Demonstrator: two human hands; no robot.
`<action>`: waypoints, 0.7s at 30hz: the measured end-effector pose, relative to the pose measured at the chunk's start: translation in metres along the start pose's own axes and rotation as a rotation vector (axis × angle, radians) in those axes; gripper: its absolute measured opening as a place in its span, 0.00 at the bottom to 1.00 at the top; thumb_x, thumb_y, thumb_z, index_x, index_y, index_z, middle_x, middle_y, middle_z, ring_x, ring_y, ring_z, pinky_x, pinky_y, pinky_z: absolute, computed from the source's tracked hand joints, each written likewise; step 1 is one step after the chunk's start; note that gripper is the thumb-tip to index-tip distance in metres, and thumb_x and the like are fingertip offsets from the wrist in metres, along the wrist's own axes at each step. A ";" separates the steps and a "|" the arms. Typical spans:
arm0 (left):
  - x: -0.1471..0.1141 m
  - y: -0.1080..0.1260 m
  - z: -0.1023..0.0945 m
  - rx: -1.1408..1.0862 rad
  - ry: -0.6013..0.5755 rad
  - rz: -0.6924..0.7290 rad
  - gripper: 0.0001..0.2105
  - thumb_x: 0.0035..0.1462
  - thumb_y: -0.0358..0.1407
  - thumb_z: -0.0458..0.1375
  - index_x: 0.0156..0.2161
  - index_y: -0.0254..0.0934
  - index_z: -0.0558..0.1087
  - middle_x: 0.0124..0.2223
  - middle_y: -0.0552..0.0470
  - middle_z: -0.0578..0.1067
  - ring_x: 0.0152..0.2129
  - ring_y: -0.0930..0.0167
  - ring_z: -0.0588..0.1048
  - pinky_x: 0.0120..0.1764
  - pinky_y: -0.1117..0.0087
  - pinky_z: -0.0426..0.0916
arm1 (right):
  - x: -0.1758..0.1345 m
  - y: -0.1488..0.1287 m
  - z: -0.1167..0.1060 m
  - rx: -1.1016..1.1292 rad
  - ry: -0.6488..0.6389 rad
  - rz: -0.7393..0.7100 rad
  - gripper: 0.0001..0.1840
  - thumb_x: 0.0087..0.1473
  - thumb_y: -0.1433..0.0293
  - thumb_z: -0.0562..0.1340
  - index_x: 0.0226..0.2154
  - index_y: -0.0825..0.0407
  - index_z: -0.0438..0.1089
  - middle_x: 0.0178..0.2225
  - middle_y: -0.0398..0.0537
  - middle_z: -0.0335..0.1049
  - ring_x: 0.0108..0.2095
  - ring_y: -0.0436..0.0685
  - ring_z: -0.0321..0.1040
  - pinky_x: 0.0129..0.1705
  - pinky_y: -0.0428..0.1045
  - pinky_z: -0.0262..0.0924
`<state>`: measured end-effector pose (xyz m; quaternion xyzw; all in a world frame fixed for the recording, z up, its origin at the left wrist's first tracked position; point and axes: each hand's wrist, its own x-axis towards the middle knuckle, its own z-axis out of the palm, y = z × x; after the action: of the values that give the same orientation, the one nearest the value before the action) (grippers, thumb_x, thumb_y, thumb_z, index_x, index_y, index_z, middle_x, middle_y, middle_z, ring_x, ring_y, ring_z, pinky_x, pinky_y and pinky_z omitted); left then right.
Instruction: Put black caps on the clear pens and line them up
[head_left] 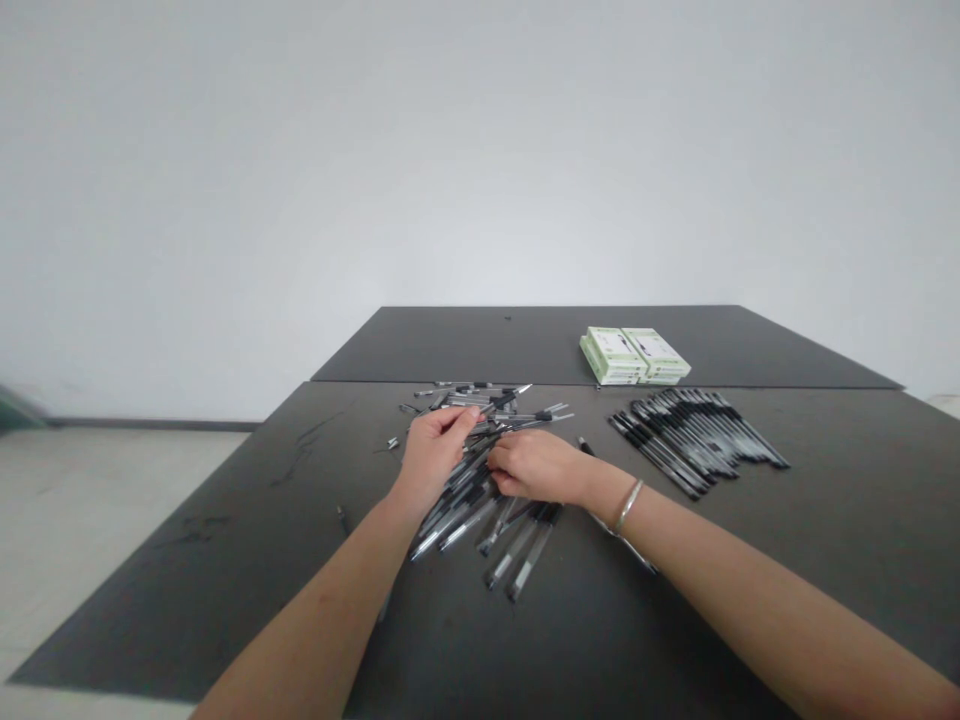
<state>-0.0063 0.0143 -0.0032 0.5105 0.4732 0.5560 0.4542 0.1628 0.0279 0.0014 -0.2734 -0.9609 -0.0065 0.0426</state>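
Observation:
Clear-barrelled pens with black parts lie in a loose, crossed pile (pixel 465 500) around both of my hands. My left hand (pixel 435 452) is closed at the pile's left side, thumb and finger pinching a pen (pixel 507 398) that points away to the upper right. Just right of it, my right hand (pixel 536 465) reaches in with curled fingers over the pile's middle; whatever those fingertips hold is hidden. A metal bangle (pixel 628 506) circles the right wrist. Several pens (pixel 534 552) stick out of the pile toward me.
To the right, many pens lie side by side in a fanned row (pixel 694 440). Behind them, stacked white and green boxes (pixel 634 355) stand on the dark table (pixel 465 345). A single pen (pixel 634 553) lies under my right forearm. A pale wall rises behind the table.

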 end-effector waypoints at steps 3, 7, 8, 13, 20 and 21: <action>0.001 -0.001 -0.001 0.008 0.001 0.003 0.16 0.50 0.45 0.62 0.32 0.31 0.78 0.13 0.62 0.54 0.10 0.81 0.51 0.14 0.78 0.43 | -0.002 0.002 0.001 0.043 0.008 0.038 0.08 0.55 0.70 0.58 0.32 0.57 0.71 0.33 0.55 0.73 0.33 0.57 0.70 0.36 0.48 0.59; 0.000 -0.003 -0.001 -0.006 0.002 -0.006 0.15 0.50 0.44 0.62 0.32 0.31 0.78 0.13 0.62 0.55 0.10 0.81 0.51 0.14 0.78 0.44 | -0.003 0.005 0.006 0.116 0.042 0.063 0.07 0.55 0.73 0.57 0.34 0.58 0.70 0.34 0.55 0.72 0.34 0.57 0.69 0.38 0.49 0.60; 0.000 -0.003 -0.001 -0.016 0.000 -0.010 0.15 0.50 0.44 0.62 0.32 0.31 0.78 0.13 0.62 0.55 0.10 0.81 0.51 0.14 0.78 0.44 | -0.004 0.006 0.008 0.145 0.065 0.066 0.07 0.56 0.73 0.56 0.34 0.58 0.70 0.34 0.56 0.72 0.34 0.56 0.68 0.38 0.49 0.61; 0.000 -0.003 0.000 -0.042 -0.009 -0.009 0.15 0.50 0.44 0.62 0.32 0.31 0.78 0.13 0.63 0.53 0.10 0.81 0.50 0.14 0.78 0.44 | -0.015 0.011 0.010 0.451 0.281 0.160 0.09 0.58 0.73 0.56 0.37 0.56 0.70 0.34 0.51 0.70 0.34 0.54 0.67 0.39 0.48 0.62; -0.001 -0.006 -0.001 -0.001 -0.064 0.008 0.15 0.51 0.45 0.61 0.33 0.32 0.77 0.13 0.62 0.55 0.10 0.81 0.51 0.15 0.77 0.45 | -0.043 0.014 0.010 1.231 0.531 0.549 0.13 0.52 0.67 0.62 0.40 0.55 0.70 0.26 0.43 0.70 0.25 0.50 0.67 0.32 0.48 0.64; -0.001 -0.006 -0.001 0.005 -0.076 0.013 0.15 0.52 0.45 0.61 0.33 0.32 0.77 0.13 0.62 0.54 0.11 0.81 0.51 0.15 0.77 0.45 | -0.047 0.013 0.010 1.292 0.558 0.552 0.14 0.50 0.67 0.63 0.40 0.55 0.70 0.27 0.43 0.70 0.26 0.50 0.67 0.34 0.48 0.64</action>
<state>-0.0070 0.0137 -0.0097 0.5354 0.4538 0.5380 0.4669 0.2089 0.0141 -0.0124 -0.4130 -0.6237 0.5002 0.4361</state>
